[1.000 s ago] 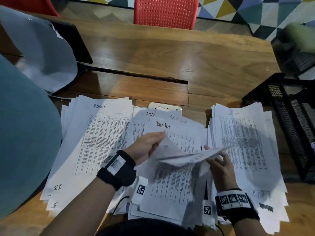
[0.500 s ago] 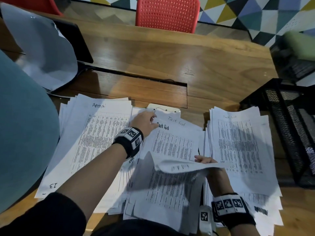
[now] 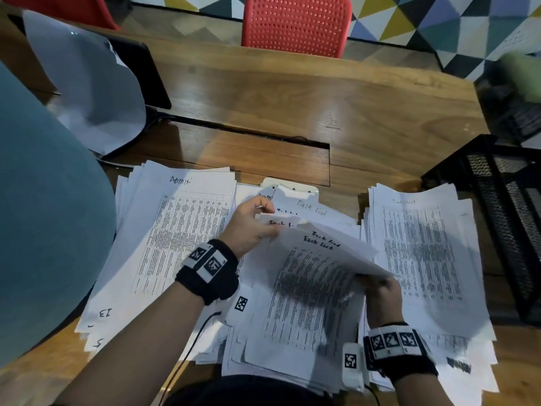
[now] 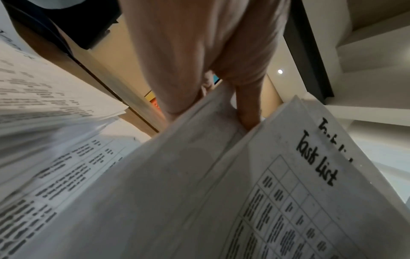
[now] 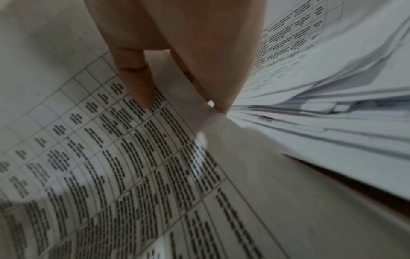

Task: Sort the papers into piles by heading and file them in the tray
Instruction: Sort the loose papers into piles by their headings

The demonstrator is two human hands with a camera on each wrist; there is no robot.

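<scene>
Sorting looks well underway but unfinished: 2 side piles, the "Admit" pile (image 3: 175, 230) and right pile (image 3: 424, 247), flank the middle stack (image 3: 298, 326), whose lifted sheets (image 3: 330, 253) both the left hand (image 3: 251, 227) and right hand (image 3: 380, 294) pinch, and the black mesh tray (image 3: 503, 218) seemingly holds nothing yet.

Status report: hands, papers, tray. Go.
Left hand pinching top corner of lifted Task List sheets; right hand gripping their lower edge. Middle stack unsorted. Black mesh tray at right, unobstructed.

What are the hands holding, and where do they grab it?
Both hold lifted Task List sheets over the middle pile: the left hand pinches their top left corner, the right hand their right edge.
</scene>
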